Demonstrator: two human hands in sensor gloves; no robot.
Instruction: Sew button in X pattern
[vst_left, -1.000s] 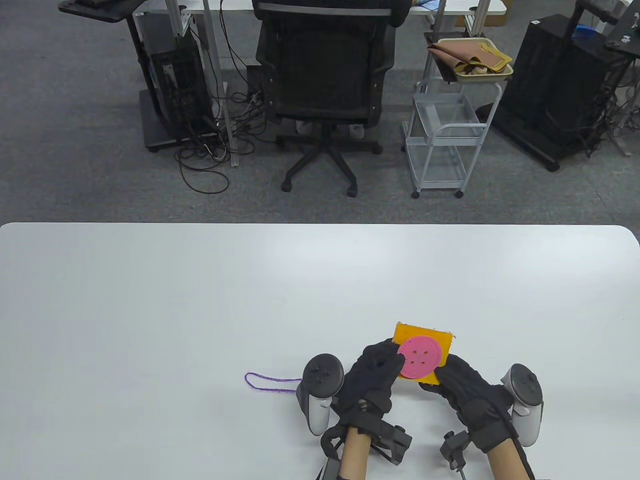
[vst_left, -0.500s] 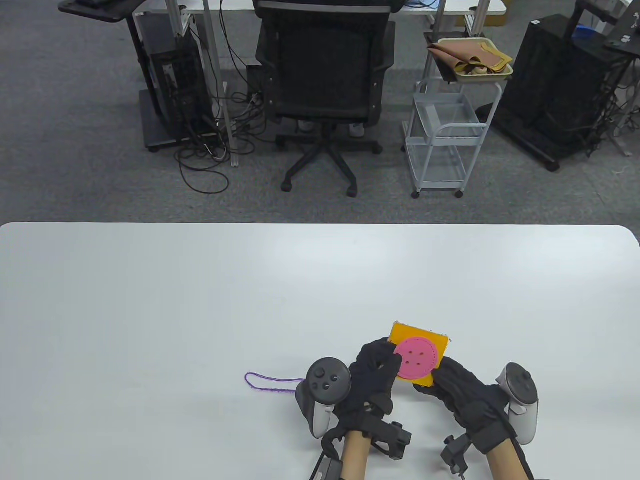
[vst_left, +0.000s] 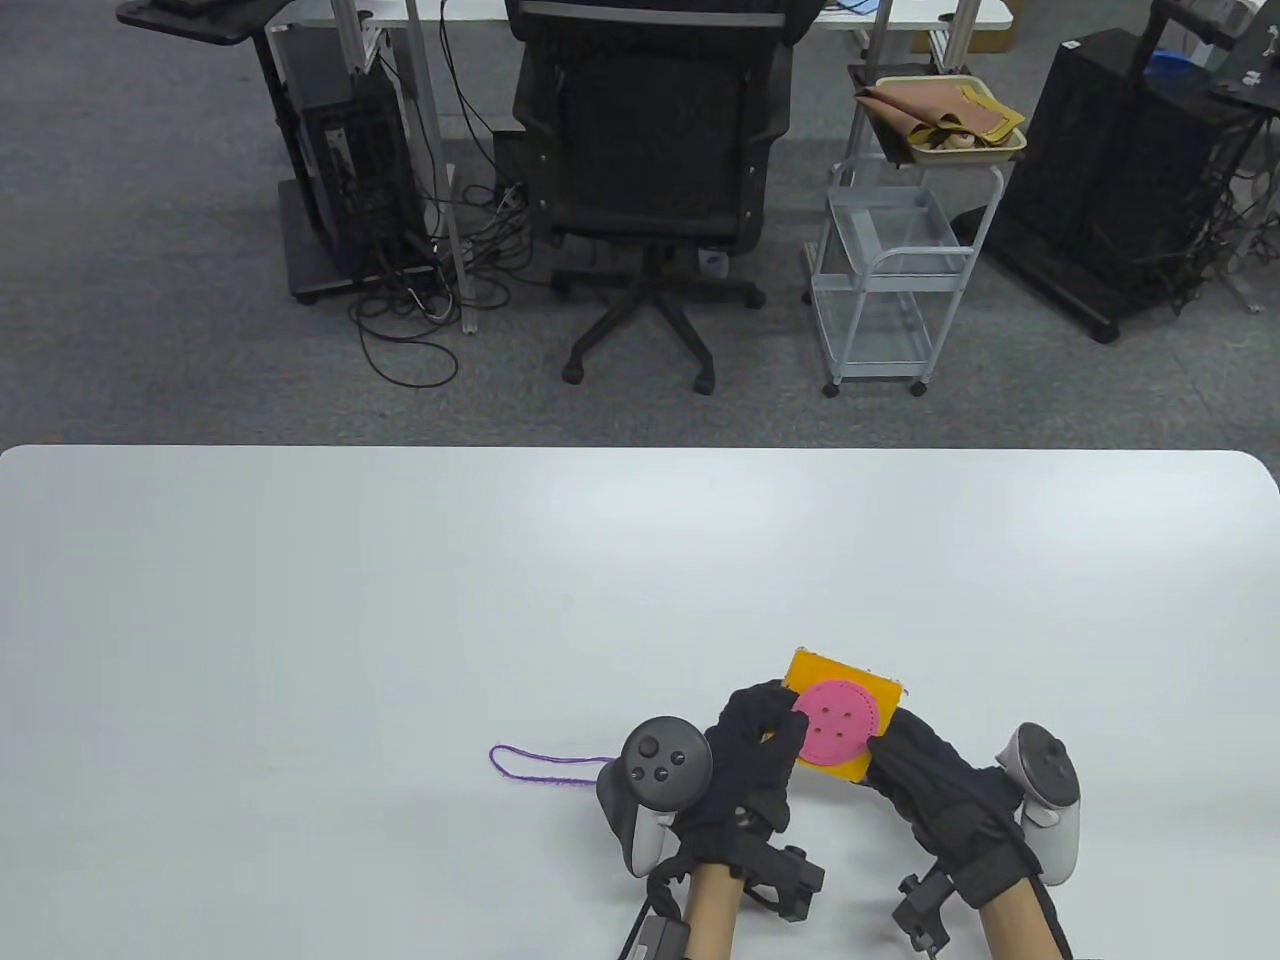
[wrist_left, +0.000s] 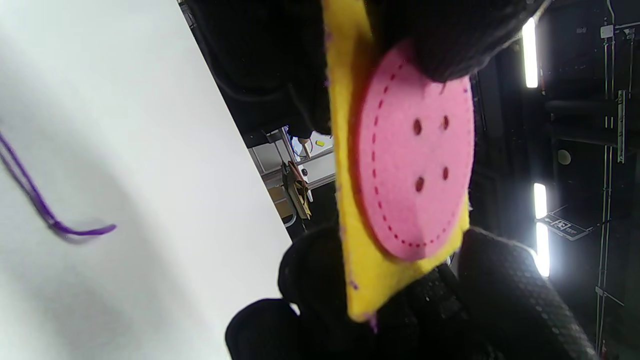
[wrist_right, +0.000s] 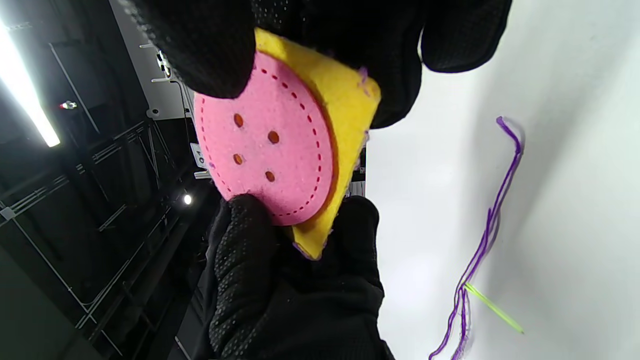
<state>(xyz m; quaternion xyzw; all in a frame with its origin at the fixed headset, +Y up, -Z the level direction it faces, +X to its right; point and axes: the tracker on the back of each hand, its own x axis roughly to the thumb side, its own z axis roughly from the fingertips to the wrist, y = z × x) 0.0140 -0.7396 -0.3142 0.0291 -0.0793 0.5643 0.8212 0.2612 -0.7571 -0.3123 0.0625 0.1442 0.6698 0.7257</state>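
Note:
A yellow felt square (vst_left: 822, 672) with a round pink felt button (vst_left: 836, 722) on its face is held just above the table. The button has four bare holes. My left hand (vst_left: 775, 727) pinches the piece's left edge, thumb on the button (wrist_left: 415, 160). My right hand (vst_left: 885, 752) pinches its lower right corner, thumb on the button (wrist_right: 265, 150). A purple thread (vst_left: 540, 768) lies on the table left of my left hand. In the right wrist view the thread (wrist_right: 490, 220) ends at a thin yellow-green needle (wrist_right: 492, 307) lying on the table.
The white table (vst_left: 400, 600) stretches ahead and to the left. Beyond its far edge stand an office chair (vst_left: 650, 150) and a white cart (vst_left: 890, 270).
Both hands and the felt piece have shifted slightly, and my left hand has rolled a little to the right. The grip on the piece is unchanged. The thread has not moved.

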